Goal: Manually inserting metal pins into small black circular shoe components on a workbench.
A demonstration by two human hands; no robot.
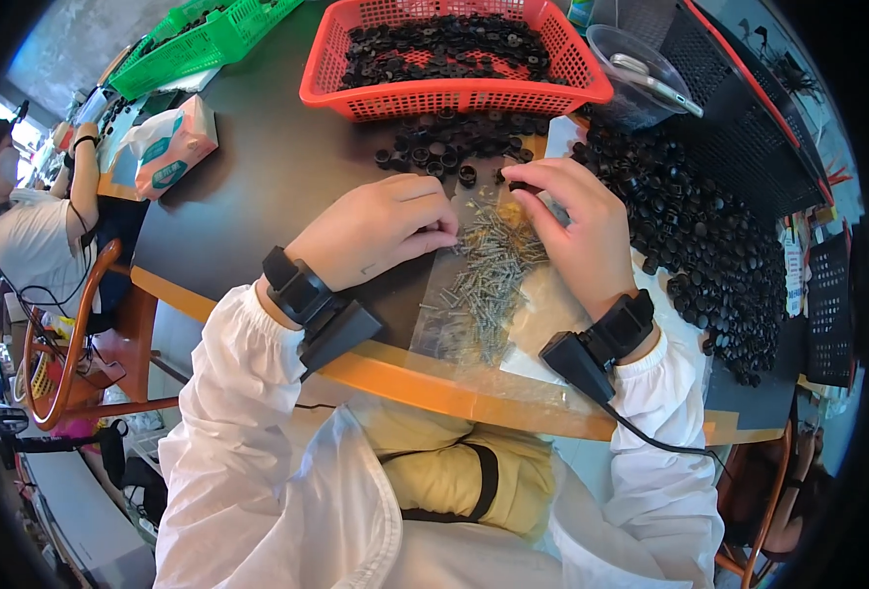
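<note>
My right hand pinches a small black plastic cap between thumb and fingers, just above the far end of a pile of screws. At the pile's left edge is my left hand, its thumb and fingertips drawn together; anything between them is too small to make out. The silvery screws, with a few yellowish pieces among them, lie on a clear plastic sheet. Beyond both hands, loose black round caps are scattered on the dark table.
A red basket of black parts stands at the back. To the right spreads a large heap of black caps, with a clear tub holding a phone behind it. At left are a tissue box, a green basket and a seated person.
</note>
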